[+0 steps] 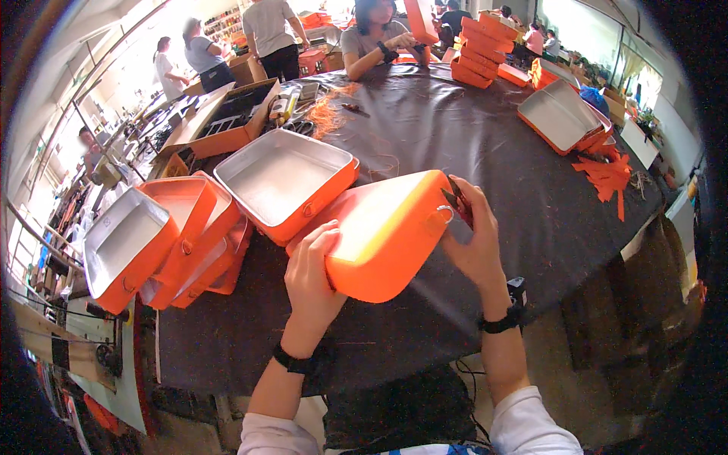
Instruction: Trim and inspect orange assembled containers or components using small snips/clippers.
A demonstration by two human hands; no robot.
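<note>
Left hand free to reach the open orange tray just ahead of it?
Probably not right now: the left hand grips the orange box that both hands hold. The open tray lies close beyond, nothing between, but the hand is occupied.

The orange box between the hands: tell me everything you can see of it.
The orange box is a rectangular, rounded-cornered shell with a smooth, matte face, turned so only its closed outside shows. It is tilted above the dark table, apart from the open boxes to its left. The left hand clasps its near left corner; the right hand pinches at its right end, where a small metal ring sits. Its inside is hidden.
</note>
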